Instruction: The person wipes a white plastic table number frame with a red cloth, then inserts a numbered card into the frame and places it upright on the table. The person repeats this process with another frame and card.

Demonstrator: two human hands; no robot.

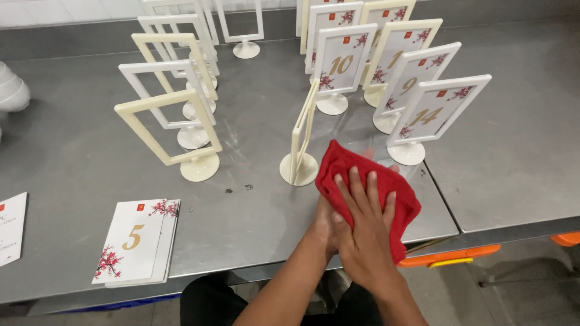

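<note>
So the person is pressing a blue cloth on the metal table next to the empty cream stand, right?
Not quite. The cloth is red, not blue, as the head view shows. The rest holds: a hand presses it on the metal table, next to the empty cream stand.
</note>
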